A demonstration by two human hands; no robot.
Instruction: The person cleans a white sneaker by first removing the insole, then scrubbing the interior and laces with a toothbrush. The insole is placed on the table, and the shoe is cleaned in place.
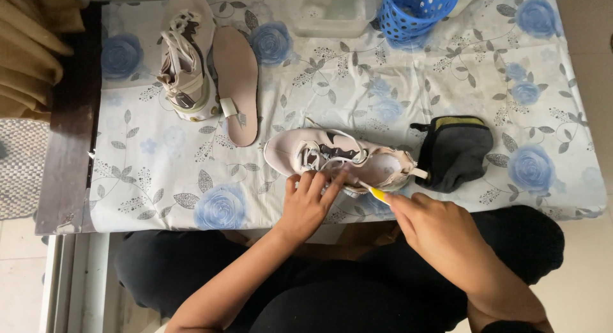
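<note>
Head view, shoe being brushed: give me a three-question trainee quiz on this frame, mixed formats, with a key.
1. True or false: the left hand rests on the near shoe lying on the flowered tablecloth.
2. What does the right hand hold? A) a yellow-handled brush B) a pair of scissors C) a sponge
3. Fill in: the loose insole lies just to the right of the second ____ at the table's far left.

Key
1. True.
2. A; its tip meets the near shoe's side.
3. shoe.

Also present: a dark pouch right of the near shoe, and a blue basket at the far edge.
</note>
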